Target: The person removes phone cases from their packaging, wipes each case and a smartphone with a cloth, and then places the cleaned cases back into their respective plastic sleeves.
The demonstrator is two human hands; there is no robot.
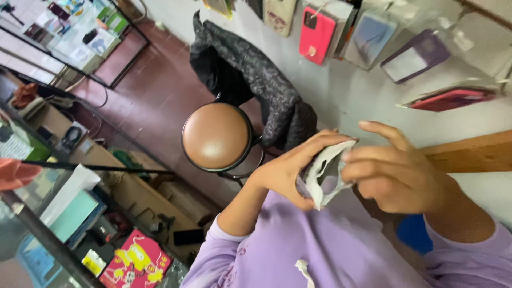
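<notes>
A soft white and grey packet is held between both hands in front of my lilac hooded top. My left hand wraps around its left side, fingers curled over the top edge. My right hand grips its right side, thumb pressed on the packet's rim and the index finger stretched out above. The packet's mouth looks pulled apart; what is inside is hidden.
A round brown stool with a dark jacket over its back stands just beyond my hands. A glass display counter runs along the left. Phone cases hang on the wall above. A wooden ledge lies on the right.
</notes>
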